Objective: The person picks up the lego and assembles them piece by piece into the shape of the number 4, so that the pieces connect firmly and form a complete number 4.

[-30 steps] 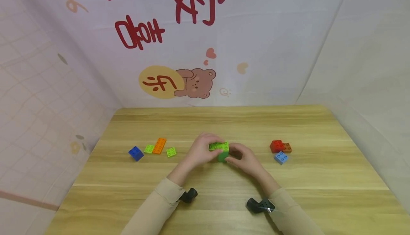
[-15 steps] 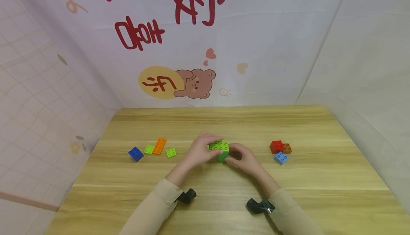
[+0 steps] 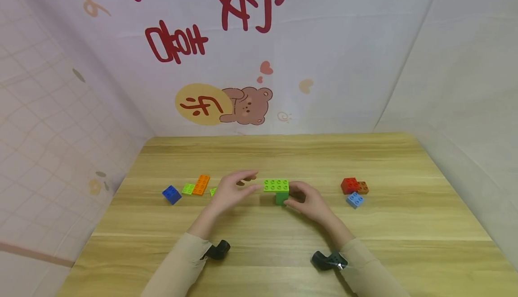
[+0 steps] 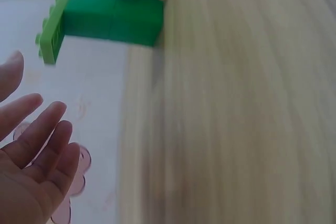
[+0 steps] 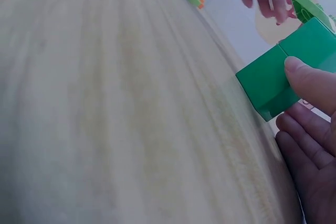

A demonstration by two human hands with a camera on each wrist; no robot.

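Observation:
At mid-table stands a stack of two dark green bricks (image 3: 282, 198) with a lime eight-stud plate (image 3: 276, 185) on top. The plate sticks out past the bricks to the left. My right hand (image 3: 310, 201) grips the green bricks from the right, its thumb (image 5: 311, 83) on their near face in the right wrist view. Just left of the plate is my left hand (image 3: 231, 192), fingers spread and apart from the stack, with nothing in it. In the left wrist view its fingers (image 4: 39, 140) are loosely straight, below the overhanging plate.
To the left lie a blue brick (image 3: 171, 194), a lime plate (image 3: 188, 189), an orange plate (image 3: 201, 184) and another lime plate (image 3: 212, 191), partly behind my left hand. On the right sit a red brick (image 3: 350, 185), a brown brick (image 3: 363, 186) and a light blue brick (image 3: 355, 199).
My left hand has let go of the lime plate and moved left, its fingers opening. The right hand and the stack have stayed in place.

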